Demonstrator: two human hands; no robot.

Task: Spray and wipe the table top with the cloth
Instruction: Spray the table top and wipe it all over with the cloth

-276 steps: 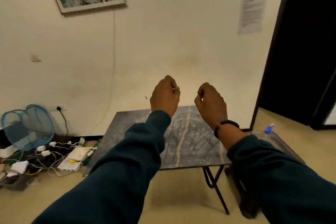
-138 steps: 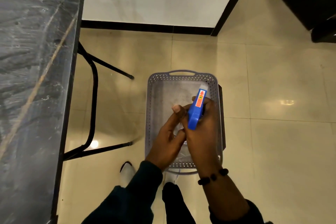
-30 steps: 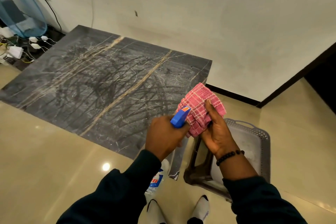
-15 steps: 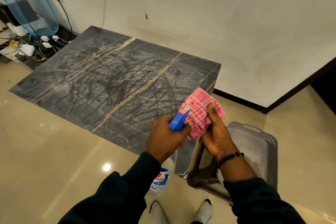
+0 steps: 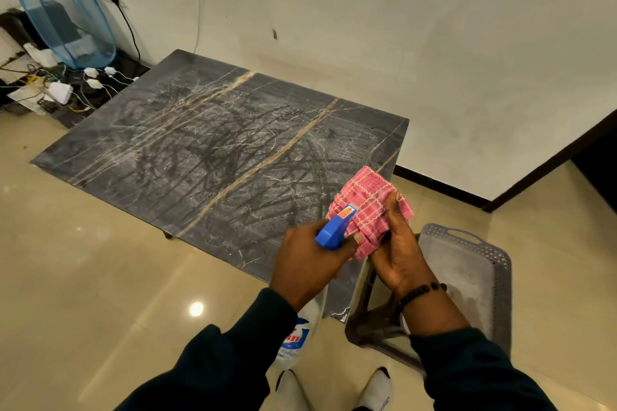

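Observation:
A dark marble-patterned table top (image 5: pixel 213 150) with tan veins and pale smears stands in front of me. My left hand (image 5: pixel 309 264) grips a spray bottle (image 5: pixel 335 227) by its blue trigger head, and the clear labelled body hangs below my wrist. My right hand (image 5: pixel 397 253) holds a folded pink checked cloth (image 5: pixel 369 207) right against the nozzle. Both hands hover over the table's near right corner.
A grey plastic basket (image 5: pixel 500 264) sits on a dark stool (image 5: pixel 374 327) to the right of the table. A blue mesh hamper (image 5: pixel 63 20) and a tangle of chargers and cables (image 5: pixel 60 87) lie at the far left by the wall. Glossy beige tiles surround the table.
Over the last second the view has shifted slightly, bringing more of the table into sight. Both hands keep the same hold on the bottle and cloth.

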